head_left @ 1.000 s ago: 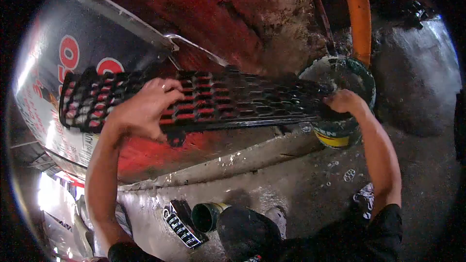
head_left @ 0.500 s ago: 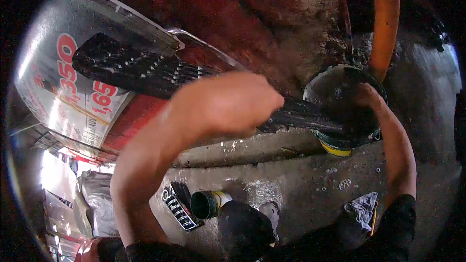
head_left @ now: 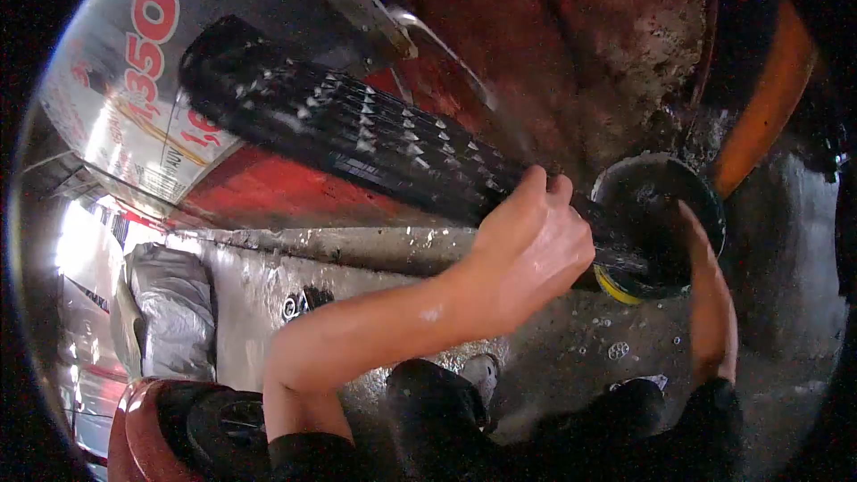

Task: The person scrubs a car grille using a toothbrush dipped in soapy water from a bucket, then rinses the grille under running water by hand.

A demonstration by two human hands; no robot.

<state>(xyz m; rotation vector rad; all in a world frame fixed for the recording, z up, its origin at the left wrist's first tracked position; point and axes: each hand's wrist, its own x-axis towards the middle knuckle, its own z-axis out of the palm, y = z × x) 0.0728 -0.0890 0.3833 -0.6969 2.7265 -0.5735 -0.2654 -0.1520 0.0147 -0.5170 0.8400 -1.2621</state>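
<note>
A long black panel [head_left: 357,138] with rows of small raised points and a pale label slants across the head view. Its lower end reaches down into a dark round bucket [head_left: 721,214] with a yellow patch on its side. My left hand [head_left: 540,250] is closed around the panel's edge, close to the bucket. Over the bucket's opening, my right hand [head_left: 692,228] reaches in. Its fingers are lost in the dark, so what it holds, if anything, cannot be made out.
An orange pipe [head_left: 769,94] comes down behind the bucket. Printed sheet [head_left: 116,116] and a red wall [head_left: 553,45] stand beyond the panel. A grey covered bundle [head_left: 174,312] and a red vehicle part [head_left: 143,428] are at left. A perforated disc [head_left: 618,351] lies on the floor.
My left hand has moved right and lower along the panel, towards the bucket, and its grip now shows clearly. My right hand remains at the bucket. The camera view has shifted.
</note>
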